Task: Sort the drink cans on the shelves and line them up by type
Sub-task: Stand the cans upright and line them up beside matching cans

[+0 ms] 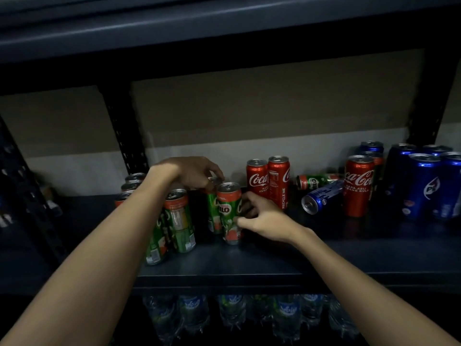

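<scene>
While the right hand (264, 218) grips the front green can (230, 213) by its side, the left hand (197, 174) pinches the top of the green can behind it (213, 208). Bare shelf (274, 260) lies open toward its front edge; red cans (268, 182) stand just right.

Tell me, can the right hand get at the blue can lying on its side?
Probably yes. The right hand grips the green Milo can now, so it must let go first. The tipped blue metal can lies just to its right, with bare dark shelf in front.
</scene>
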